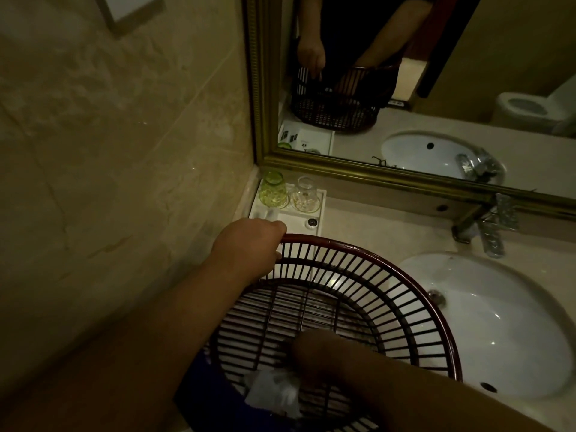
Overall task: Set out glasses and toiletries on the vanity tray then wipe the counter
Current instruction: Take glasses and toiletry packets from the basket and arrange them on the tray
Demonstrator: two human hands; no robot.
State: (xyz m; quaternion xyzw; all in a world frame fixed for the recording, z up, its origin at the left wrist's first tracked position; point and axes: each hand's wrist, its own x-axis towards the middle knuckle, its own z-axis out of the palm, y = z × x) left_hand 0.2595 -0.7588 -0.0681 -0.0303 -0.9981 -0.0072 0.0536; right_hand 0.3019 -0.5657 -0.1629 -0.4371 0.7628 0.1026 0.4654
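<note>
The left hand (249, 244) grips the slatted basket (405, 294) rim; the right hand (314, 353) reaches inside, its grip hidden. The basket covers the near vanity tray (321, 207).

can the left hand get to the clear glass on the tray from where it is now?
Probably yes, once it lets go. The left hand grips the basket rim right beside the white tray. The clear glass stands inverted at the tray's back, next to the green glass, with nothing between.
</note>
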